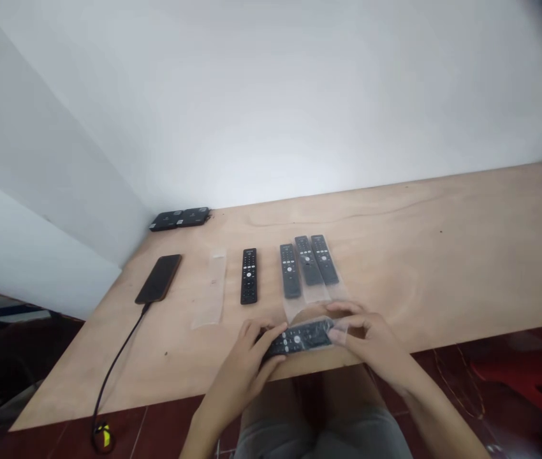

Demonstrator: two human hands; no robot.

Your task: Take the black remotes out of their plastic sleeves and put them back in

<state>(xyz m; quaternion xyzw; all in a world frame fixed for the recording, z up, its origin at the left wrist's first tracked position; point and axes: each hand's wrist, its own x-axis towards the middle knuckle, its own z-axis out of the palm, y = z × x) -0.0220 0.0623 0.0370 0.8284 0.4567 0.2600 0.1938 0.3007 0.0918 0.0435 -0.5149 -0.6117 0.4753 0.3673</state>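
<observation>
Near the table's front edge, a black remote control [307,336] lies sideways between my hands, with a clear plastic sleeve over its right part. My left hand [254,354] grips the remote's left end, fingers on top and thumb at the near side. At the other end, my right hand [364,328] pinches the plastic sleeve [340,326] between thumb and fingers. Just beyond, several remotes [290,271] lie in clear sleeves. A bare black remote [249,276] sits left of them, and a flat, clear sleeve [211,290] rests farther left.
A dark phone [159,278] lies on the left of the wooden table [419,268], its black cable [117,370] hanging over the front edge. Two flat black boxes [180,218] stand against the wall at the back left. Something red [514,379] shows below the table at right.
</observation>
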